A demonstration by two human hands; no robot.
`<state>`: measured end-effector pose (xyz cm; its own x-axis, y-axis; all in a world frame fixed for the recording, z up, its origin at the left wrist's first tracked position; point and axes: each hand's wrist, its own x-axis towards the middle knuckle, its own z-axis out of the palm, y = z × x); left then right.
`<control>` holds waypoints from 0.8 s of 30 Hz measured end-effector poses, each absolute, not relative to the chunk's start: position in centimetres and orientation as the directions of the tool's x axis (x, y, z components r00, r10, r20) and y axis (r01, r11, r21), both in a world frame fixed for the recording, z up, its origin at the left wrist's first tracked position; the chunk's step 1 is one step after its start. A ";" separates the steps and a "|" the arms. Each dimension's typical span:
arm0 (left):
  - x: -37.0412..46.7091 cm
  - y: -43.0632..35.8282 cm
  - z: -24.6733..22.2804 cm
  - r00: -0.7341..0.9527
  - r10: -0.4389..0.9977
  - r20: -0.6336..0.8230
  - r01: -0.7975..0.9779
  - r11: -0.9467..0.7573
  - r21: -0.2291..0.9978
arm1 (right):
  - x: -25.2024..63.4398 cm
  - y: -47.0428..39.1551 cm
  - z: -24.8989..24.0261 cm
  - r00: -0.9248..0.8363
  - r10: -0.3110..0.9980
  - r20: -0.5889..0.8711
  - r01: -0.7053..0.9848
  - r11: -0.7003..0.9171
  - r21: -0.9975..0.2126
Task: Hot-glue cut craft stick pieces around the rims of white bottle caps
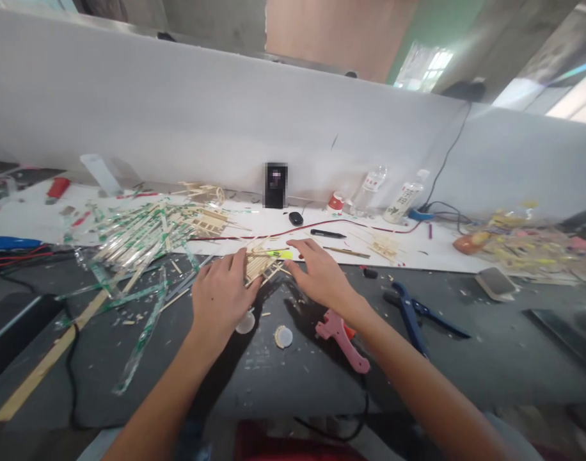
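My left hand (pixel 221 291) is on a small pile of thin wooden sticks (pixel 261 264), its fingers curled over the left side and its thumb against the near edge. To the right, my right hand (pixel 318 272) hovers with thumb and forefinger apart, close to the sticks' right end, and nothing shows between them. A yellow-green strip (pixel 281 254) lies over the sticks between both hands. Below my right wrist rests a pink glue gun (pixel 343 339). Nearer to me are a small round white disc (pixel 284 337) and a clear round cap (pixel 245 322), partly beside my left thumb.
Plastic-wrapped stick bundles (pixel 139 237) spread over the left side. Blue-handled cutters (pixel 412 314) lie at right. Along the back wall stand a phone (pixel 276 186), a paper cup (pixel 336 203) and two bottles (pixel 403 195). A black mouse (pixel 295 219) and a pen (pixel 328 234) lie nearby.
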<state>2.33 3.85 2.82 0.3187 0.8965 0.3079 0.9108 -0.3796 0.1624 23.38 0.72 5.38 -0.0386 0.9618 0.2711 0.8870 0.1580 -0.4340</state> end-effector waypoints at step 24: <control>1.7 3.2 3.3 0.215 0.850 0.480 0.898 -0.366 0.246 | 18.2 -1.7 3.8 0.225 0.936 0.270 0.463 0.141 -0.875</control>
